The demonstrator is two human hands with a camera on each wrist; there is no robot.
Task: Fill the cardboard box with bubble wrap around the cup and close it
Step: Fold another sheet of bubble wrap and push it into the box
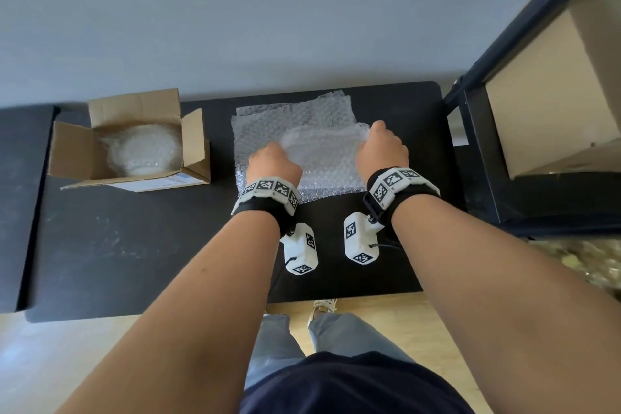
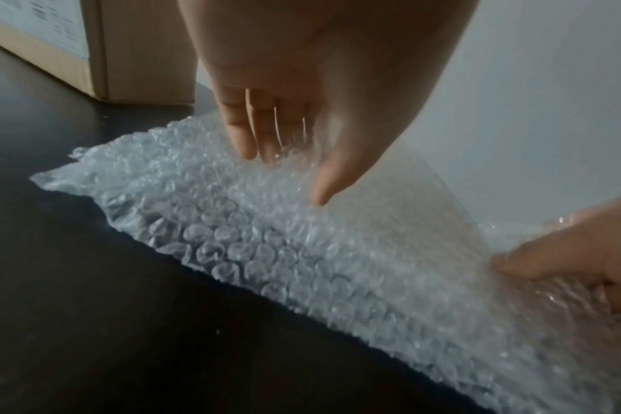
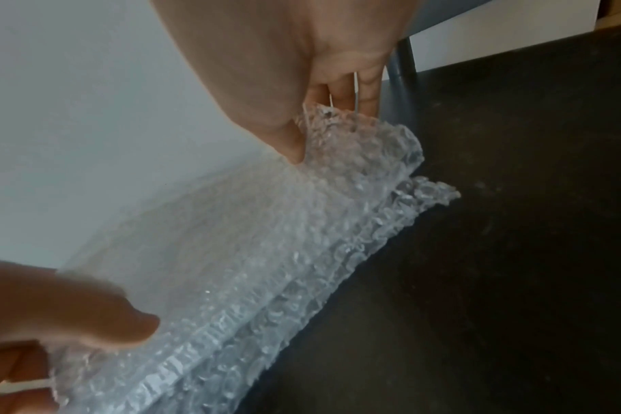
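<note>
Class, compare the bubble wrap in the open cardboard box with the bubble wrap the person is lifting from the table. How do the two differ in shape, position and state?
The bubble wrap in the cardboard box is bundled into a rounded lump; the lifted sheet is broad and only partly raised. The bundle sits untouched in the cardboard box, while the left hand and right hand pinch the sheet at its two ends above a flat stack on the table. Both are clear, bubbled plastic.

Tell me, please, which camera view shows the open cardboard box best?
The head view: the whole cardboard box shows, flaps open, with a bubble-wrapped bundle inside. The left wrist view catches only one outer corner with a label, not the inside. The right wrist view does not show the box.
</note>
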